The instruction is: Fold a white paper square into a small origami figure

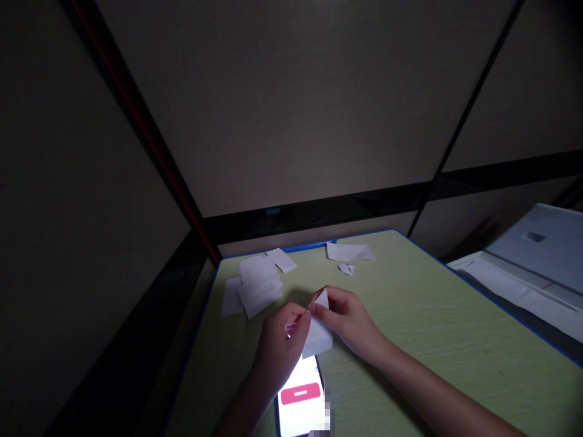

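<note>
Folded paper pinched above a lit smartphone, with loose slips near the table's far edge

In the head view, the folded white paper [319, 345] was held off the green table [423, 328], midway between its left and right edges and nearer the person than the far edge; the left hand [283, 346] pinched its left side between thumb and fingertips, while the right hand [344, 312] pressed it between thumb and curled fingers, just below a raised point; the two thumbs all but met. Below the paper, on the person's side of the table, lay a smartphone [300, 416], partly hidden by the left hand.

The likeliest trouble, as I judged it, was a tear or a crooked crease where the thumbs met, if the hands pulled unevenly; dim light and the glare from the screen could have made a fold hard to see; a dropped wrist might have tapped the phone. The overlapping paper slips [257, 279] near the far left corner looked light enough to scatter under a sleeve or a draught; the crumpled paper scrap [346, 269] and the paper strip [350, 252] near the far edge seemed as easily shifted.

As for writing, a red on-screen button [300, 394] bore small pale lettering, too blurred to read; a blocky patch hid the phone's lower right; no brand or label could be made out, and the visible paper faces looked plain.
</note>
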Available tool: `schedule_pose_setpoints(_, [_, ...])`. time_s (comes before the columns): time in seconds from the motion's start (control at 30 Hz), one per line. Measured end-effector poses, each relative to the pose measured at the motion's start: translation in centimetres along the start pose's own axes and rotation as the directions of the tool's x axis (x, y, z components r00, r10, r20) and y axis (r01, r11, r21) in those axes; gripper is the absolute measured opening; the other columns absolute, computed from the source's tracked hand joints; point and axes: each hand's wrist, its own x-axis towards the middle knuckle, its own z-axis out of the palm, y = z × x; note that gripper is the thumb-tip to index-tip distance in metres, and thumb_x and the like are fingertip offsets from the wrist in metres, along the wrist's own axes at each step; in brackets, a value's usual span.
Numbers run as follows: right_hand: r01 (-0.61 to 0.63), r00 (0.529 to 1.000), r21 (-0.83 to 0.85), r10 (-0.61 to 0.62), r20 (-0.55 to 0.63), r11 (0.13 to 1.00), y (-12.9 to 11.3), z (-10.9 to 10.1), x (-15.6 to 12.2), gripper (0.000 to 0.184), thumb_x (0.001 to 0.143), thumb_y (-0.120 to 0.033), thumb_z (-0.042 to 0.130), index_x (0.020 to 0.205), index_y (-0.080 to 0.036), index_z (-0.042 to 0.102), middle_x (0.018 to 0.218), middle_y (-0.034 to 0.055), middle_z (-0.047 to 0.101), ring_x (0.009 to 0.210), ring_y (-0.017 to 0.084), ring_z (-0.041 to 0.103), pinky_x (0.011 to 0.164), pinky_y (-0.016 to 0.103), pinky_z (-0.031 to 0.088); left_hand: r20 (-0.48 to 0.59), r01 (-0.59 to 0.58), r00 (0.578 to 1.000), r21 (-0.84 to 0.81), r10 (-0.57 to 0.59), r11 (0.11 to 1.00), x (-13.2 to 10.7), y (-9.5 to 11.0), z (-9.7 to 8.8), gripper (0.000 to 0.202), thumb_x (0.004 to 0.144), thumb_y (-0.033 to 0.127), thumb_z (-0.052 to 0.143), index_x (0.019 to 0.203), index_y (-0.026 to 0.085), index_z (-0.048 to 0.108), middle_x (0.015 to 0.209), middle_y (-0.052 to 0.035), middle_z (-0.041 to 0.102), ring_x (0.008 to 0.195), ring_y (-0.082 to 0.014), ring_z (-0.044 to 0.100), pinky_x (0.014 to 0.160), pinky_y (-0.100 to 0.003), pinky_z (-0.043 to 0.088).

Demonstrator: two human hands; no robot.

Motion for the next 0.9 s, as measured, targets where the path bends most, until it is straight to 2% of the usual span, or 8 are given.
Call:
schedule_pose_setpoints(0.33, [-0.009, 1.000, 0.009, 0.009, -0.002, 1.000, 0.13, -0.31, 0.04, 0.022, 0.072, -0.036, 0.061, 0.069, -0.015, 0.057, 0.059, -0.0028, 0.051, 0.053, 0.010, 0.044, 0.048, 0.022, 0.035, 0.006, 0.004, 1.000, -0.004, -0.004, 1.000, -0.02, 0.34, 0.05, 0.019, 0.082, 0.029, 0.049, 0.071, 0.015, 0.057, 0.061, 0.0015, 0.056, 0.057, -0.0111, 0.053, 0.052, -0.019, 0.037])
schedule_pose_setpoints(0.67, [0.010, 0.998, -0.013, -0.011, -0.062, 1.000, -0.03, -0.54, 0.16, 0.030, 0.074, -0.042, 0.059, 0.060, -0.015, 0.055, 0.051, -0.0050, 0.041, 0.047, 0.009, 0.036, 0.043, 0.021, 0.027, 0.053, 0.050, 0.997, -0.042, -0.048, 0.998, -0.07, -0.29, 0.15, 0.019, 0.082, 0.030, 0.047, 0.070, 0.016, 0.052, 0.059, 0.0027, 0.052, 0.052, -0.0096, 0.048, 0.048, -0.018, 0.035])
schedule_pose_setpoints(0.9, [0.027, 0.992, -0.008, -0.028, -0.119, 1.000, -0.41, -0.74, 0.16, 0.026, 0.076, -0.039, 0.057, 0.069, -0.015, 0.065, 0.053, -0.0032, 0.046, 0.049, 0.010, 0.038, 0.045, 0.022, 0.028, 0.062, 0.076, 0.996, -0.090, -0.070, 0.993, 0.10, 0.02, 0.19, 0.021, 0.080, 0.032, 0.049, 0.067, 0.016, 0.051, 0.057, 0.0040, 0.048, 0.051, -0.0088, 0.045, 0.047, -0.018, 0.035])
